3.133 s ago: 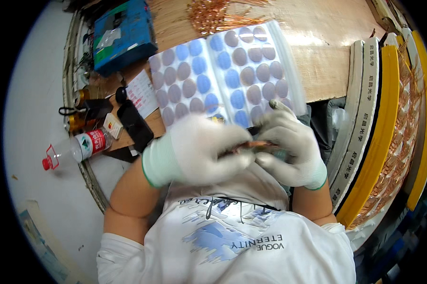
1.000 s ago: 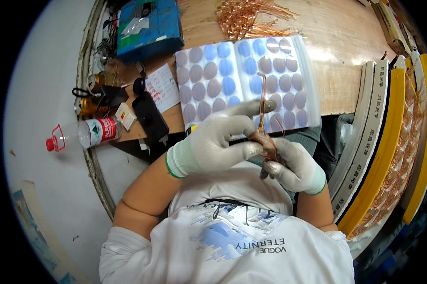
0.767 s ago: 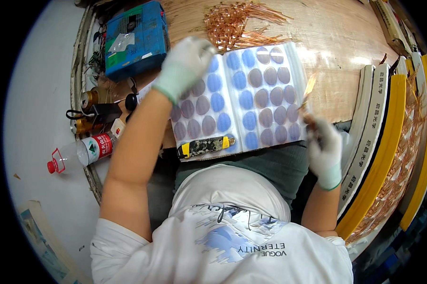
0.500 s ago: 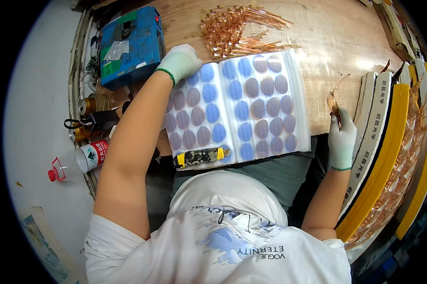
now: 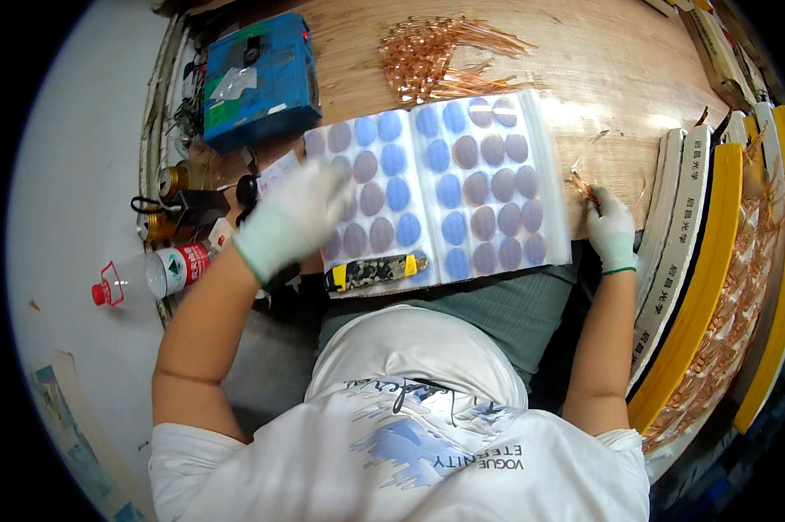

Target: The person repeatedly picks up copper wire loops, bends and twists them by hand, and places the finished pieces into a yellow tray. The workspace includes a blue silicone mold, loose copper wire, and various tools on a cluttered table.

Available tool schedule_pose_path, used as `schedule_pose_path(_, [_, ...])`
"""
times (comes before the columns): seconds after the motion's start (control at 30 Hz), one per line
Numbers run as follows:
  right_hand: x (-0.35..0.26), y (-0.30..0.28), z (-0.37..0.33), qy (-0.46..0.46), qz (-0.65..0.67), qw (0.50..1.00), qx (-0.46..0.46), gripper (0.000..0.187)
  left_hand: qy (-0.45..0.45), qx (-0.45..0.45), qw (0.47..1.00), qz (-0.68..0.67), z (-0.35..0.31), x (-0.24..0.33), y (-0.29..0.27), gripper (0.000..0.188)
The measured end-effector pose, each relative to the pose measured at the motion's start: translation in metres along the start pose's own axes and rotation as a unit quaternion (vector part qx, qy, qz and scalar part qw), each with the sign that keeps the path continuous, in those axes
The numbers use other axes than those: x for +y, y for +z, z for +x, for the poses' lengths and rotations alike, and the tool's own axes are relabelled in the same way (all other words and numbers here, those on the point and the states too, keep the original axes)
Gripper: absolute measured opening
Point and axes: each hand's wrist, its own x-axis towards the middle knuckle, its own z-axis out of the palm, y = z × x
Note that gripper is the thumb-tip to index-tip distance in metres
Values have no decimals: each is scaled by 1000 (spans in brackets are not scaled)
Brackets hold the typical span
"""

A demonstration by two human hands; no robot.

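My left hand (image 5: 295, 217), in a white glove with a green cuff, is over the left edge of a sheet of round lenses (image 5: 556, 200). Motion smears its fingers, so its grip cannot be made out. My right hand (image 5: 612, 230), gloved the same way, is closed on a thin copper-coloured eyeglass frame (image 5: 580, 181) right of the sheet. Blue and purplish lenses fill the sheet in rows. Across its lower left part lies a long tool (image 5: 375, 272) with a dark mottled body and yellow ends.
Copper-coloured eyeglass frames (image 5: 419, 65) are heaped beyond the sheet. A blue box-shaped device (image 5: 271, 87) stands at the far left. Below it are cans (image 5: 155, 228) and a plastic bottle (image 5: 153, 274). White and yellow trays (image 5: 701, 287) stacked with more frames line the right side.
My left hand has moved from the sheet's far left corner down toward me along its left side. My right hand, with the eyeglass frame, has moved slightly left, closer to the sheet.
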Motion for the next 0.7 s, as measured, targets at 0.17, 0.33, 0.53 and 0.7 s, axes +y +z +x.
schedule_pose_path(0.17, [-18,-8,-11,-85,21,987,137,33,-163,-216,962,-29,-190,0,73,29])
schedule_pose_path(0.33, [-43,-10,-19,-109,97,971,192,35,-463,-333,821,-35,-378,-33,196,42])
schedule_pose_path(0.53, [13,21,10,7,-48,998,31,36,-142,-583,800,20,-590,-55,364,41])
schedule_pose_path(0.7, [5,7,11,-4,-127,992,12,31,-536,-371,733,-192,-550,-34,378,41])
